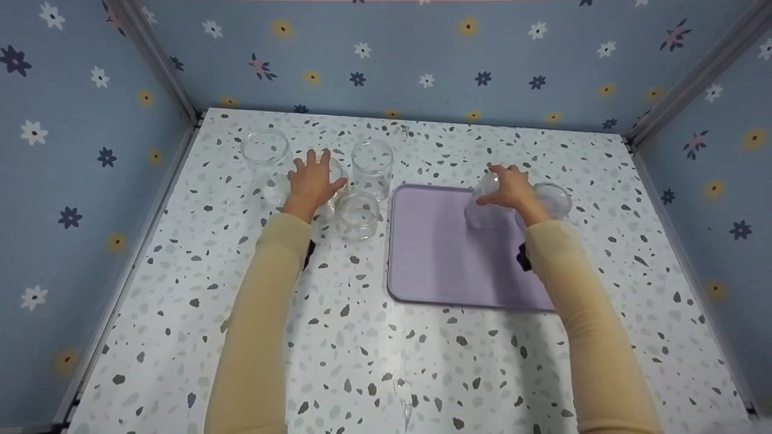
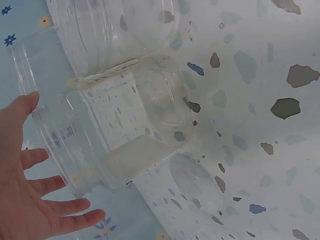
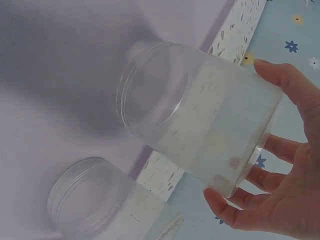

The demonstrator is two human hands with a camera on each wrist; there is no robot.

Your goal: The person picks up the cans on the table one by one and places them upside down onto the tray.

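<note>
A lilac tray point(image 1: 431, 253) is lying below a clear mouth-down jar point(image 3: 195, 115); another jar point(image 2: 125, 112) is standing by the left hand point(image 1: 310, 182), whose fingers are standing wide apart. The right hand point(image 1: 511, 188) is gripping the first's base point(image 3: 252, 150). Steadying likely means keeping the rim point(image 3: 123, 95) level.

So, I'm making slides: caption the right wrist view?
Right hand grips a jar rim-down over the tray, another jar beside it.

Flowered blue walls point(image 1: 398, 30), speckled tabletop point(image 1: 325, 367)
</note>
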